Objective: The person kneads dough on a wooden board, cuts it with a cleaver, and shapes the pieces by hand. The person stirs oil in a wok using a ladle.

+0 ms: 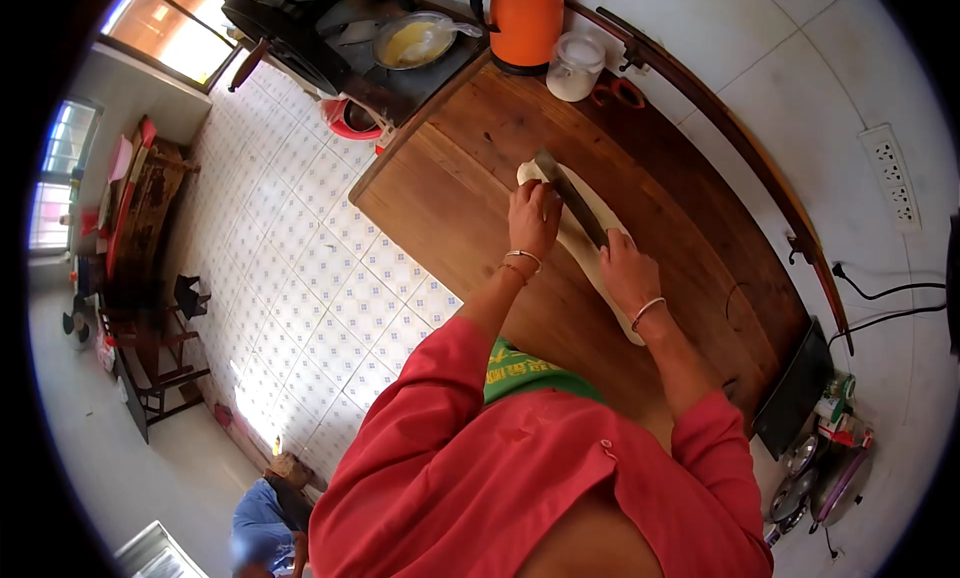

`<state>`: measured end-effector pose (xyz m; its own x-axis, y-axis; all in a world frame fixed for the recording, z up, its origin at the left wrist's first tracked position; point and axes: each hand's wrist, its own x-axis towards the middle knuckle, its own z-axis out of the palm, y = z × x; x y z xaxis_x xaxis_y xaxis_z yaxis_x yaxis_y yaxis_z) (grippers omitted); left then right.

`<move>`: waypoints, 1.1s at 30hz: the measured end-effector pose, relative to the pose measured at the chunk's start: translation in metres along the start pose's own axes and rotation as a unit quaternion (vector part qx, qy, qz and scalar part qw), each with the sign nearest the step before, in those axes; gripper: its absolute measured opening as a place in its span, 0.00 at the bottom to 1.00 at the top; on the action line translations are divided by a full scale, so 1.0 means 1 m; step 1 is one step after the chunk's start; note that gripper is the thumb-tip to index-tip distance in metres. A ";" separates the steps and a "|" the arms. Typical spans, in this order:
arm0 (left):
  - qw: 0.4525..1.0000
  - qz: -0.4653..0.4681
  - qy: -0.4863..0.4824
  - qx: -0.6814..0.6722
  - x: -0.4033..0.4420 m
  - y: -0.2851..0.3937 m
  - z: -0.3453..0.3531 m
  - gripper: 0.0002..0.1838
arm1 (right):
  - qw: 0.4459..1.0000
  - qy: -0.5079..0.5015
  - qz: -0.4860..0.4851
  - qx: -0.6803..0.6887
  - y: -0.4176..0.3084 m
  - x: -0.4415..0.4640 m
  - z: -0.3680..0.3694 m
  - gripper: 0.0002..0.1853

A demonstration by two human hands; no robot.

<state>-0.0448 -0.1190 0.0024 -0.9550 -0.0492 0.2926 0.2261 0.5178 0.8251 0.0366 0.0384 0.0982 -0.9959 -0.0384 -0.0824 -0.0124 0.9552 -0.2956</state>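
Note:
A long strip of pale dough lies on the wooden table. My right hand is closed round the handle end of a broad knife, whose blade lies along the upper part of the dough. Beside the blade, my left hand has its fingers bent and pressed together at the dough's upper left edge. What lies under those fingertips is hidden. The handle is mostly covered by my right hand.
An orange kettle and a glass jar of white contents stand at the table's back edge. Left of them, a bowl of yellow mixture rests on a dark stove top. A person in blue is at the lower left.

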 end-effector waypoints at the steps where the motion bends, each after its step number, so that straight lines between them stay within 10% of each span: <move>1: 1.000 0.011 0.006 0.014 -0.001 -0.003 0.004 0.14 | 1.000 -0.008 0.000 -0.008 0.003 -0.002 0.001 0.09; 33: 0.998 0.044 0.029 0.039 0.003 -0.019 0.029 0.14 | 0.995 -0.092 -0.023 -0.024 -0.001 0.075 0.042 0.08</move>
<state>-0.0580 -0.1043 -0.0268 -0.9192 -0.0488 0.3906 0.2900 0.5870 0.7558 -0.0340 0.0226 0.0527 -0.9607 -0.1322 -0.2443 -0.0671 0.9639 -0.2578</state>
